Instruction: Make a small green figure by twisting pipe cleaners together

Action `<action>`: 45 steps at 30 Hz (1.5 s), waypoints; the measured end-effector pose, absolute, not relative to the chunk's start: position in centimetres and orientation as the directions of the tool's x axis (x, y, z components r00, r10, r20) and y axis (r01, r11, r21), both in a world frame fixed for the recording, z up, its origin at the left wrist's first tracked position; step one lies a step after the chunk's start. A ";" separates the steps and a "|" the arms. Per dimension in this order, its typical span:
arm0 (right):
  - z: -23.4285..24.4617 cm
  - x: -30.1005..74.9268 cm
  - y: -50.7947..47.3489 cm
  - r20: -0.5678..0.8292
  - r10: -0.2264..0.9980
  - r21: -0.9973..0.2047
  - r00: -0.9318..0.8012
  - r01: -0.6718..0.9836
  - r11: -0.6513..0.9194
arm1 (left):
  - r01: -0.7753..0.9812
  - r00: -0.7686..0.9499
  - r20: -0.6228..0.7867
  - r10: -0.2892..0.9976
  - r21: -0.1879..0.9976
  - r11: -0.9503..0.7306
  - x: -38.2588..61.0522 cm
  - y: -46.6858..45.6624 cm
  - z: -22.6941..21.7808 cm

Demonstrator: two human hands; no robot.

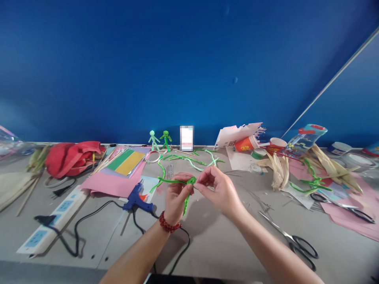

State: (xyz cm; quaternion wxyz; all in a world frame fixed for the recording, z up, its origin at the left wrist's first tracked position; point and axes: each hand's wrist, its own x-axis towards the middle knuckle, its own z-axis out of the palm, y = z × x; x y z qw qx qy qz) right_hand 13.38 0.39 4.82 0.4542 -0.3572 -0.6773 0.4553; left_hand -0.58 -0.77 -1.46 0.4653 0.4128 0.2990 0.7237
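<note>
Bent green pipe cleaner [186, 188] in mid-air just above grey table [213, 244], centre of view, pinched from both sides. Left hand [175, 197] closed around its lower stem, red bead bracelet [168, 225] at the wrist. Right hand [217, 189] closed too, fingertips nipping the looped top end. Just left of the hands, blue glue gun [136, 199] lying flat, black cord trailing. Behind, loose green pipe cleaners [189, 159] scattered. Further back, two small stick figures [160, 140] upright by the blue wall. Scissors [299, 242] to the right, well apart. Power strip [50, 227] far left.
</note>
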 end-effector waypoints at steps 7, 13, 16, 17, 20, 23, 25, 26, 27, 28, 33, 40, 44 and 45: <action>5.6 14.5 0.5 0.315 0.911 -0.920 -0.268 0.149 0.362 | -0.471 -0.220 0.314 0.923 0.795 -0.383 -0.5 -1.0 -0.7; 5.3 14.2 0.4 0.293 0.897 -0.934 -0.330 0.103 0.342 | -0.464 -0.222 0.329 0.918 0.792 -0.396 -0.7 -1.0 -0.8; 5.4 13.9 0.0 0.305 0.902 -0.927 -0.306 0.123 0.355 | -0.450 -0.206 0.369 0.906 0.787 -0.422 -0.8 -1.0 -1.0; 5.5 13.9 -0.1 0.308 0.904 -0.925 -0.298 0.129 0.357 | -0.448 -0.198 0.380 0.903 0.785 -0.428 -0.9 -1.0 -1.0; 5.6 13.8 -0.3 0.312 0.904 -0.925 -0.291 0.123 0.359 | -0.429 -0.188 0.410 0.893 0.783 -0.450 -1.0 -1.0 -1.2; 5.4 13.7 -0.2 0.306 0.906 -0.934 -0.292 0.090 0.345 | -0.417 -0.190 0.426 0.884 0.780 -0.466 -1.0 -1.0 -1.2; 5.2 13.7 0.0 0.293 0.910 -0.945 -0.293 0.054 0.321 | -0.421 -0.192 0.431 0.882 0.775 -0.471 -0.9 -1.0 -1.2; 5.1 13.7 0.2 0.280 0.913 -0.953 -0.297 0.030 0.302 | -0.424 -0.192 0.432 0.881 0.774 -0.471 -0.9 -1.0 -1.2; 5.0 13.7 0.4 0.263 0.916 -0.961 -0.303 0.004 0.277 | -0.424 -0.191 0.431 0.882 0.774 -0.470 -0.9 -1.0 -1.2; 4.8 13.7 0.5 0.245 0.919 -0.968 -0.310 -0.024 0.250 | -0.422 -0.192 0.429 0.883 0.776 -0.469 -0.9 -1.0 -1.1; 4.3 13.6 0.9 0.222 0.925 -0.975 -0.308 -0.083 0.207 | -0.400 -0.215 0.425 0.879 0.783 -0.476 -0.9 -0.9 -1.1; 4.4 13.4 0.8 0.217 0.927 -0.974 -0.306 -0.130 0.185 | -0.391 -0.218 0.447 0.867 0.775 -0.497 -1.0 -0.9 -1.3; 4.5 13.4 0.8 0.199 0.927 -0.975 -0.317 -0.155 0.156 | -0.386 -0.216 0.466 0.858 0.766 -0.513 -1.1 -0.9 -1.4; 4.5 13.4 0.8 0.200 0.927 -0.975 -0.316 -0.154 0.158 | -0.387 -0.217 0.467 0.857 0.765 -0.514 -1.1 -0.9 -1.4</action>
